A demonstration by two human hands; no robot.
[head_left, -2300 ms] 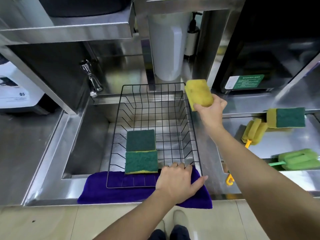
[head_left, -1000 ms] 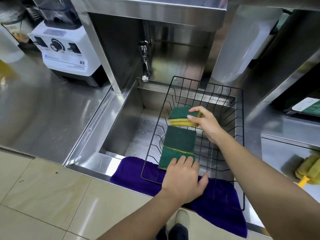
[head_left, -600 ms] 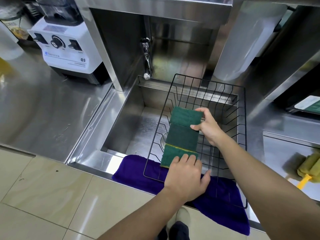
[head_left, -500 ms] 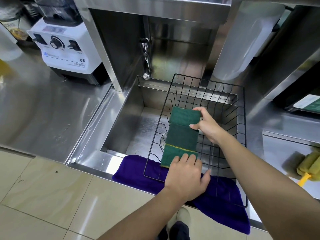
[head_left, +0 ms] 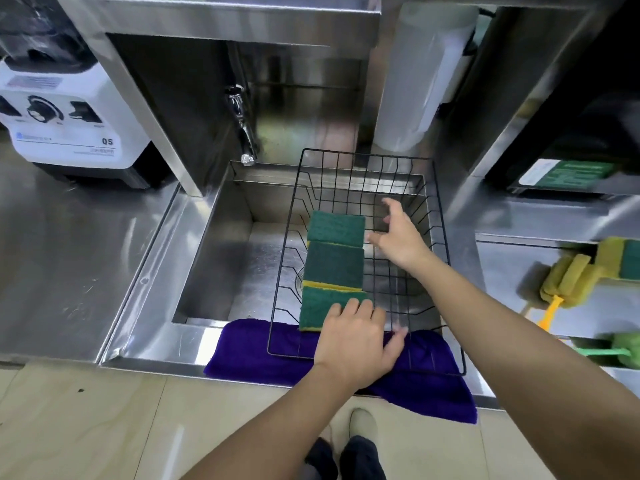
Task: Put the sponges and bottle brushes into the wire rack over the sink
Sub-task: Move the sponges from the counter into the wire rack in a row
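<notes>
A black wire rack [head_left: 440,216] sits over the sink. Three green-topped sponges lie in a row in its left half: far [head_left: 336,228], middle [head_left: 333,265] and near [head_left: 318,304]. My right hand [head_left: 398,235] hovers open just right of the far sponge, fingers spread, holding nothing. My left hand [head_left: 356,336] rests on the rack's front edge, fingers curled over the wire. On the counter at the right lie a yellow bottle brush [head_left: 564,280], a green bottle brush [head_left: 620,349] and another sponge [head_left: 623,259].
A purple cloth [head_left: 242,351] lies under the rack's front edge. A tap [head_left: 242,129] hangs over the sink's [head_left: 214,244] back left corner. A white blender base [head_left: 62,123] stands on the left counter. A white cylinder [head_left: 419,77] stands behind the rack.
My right hand carried a sponge into the rack, laid it green side up behind the other two, then let go and drew back to the right. My left hand stayed on the rack.
</notes>
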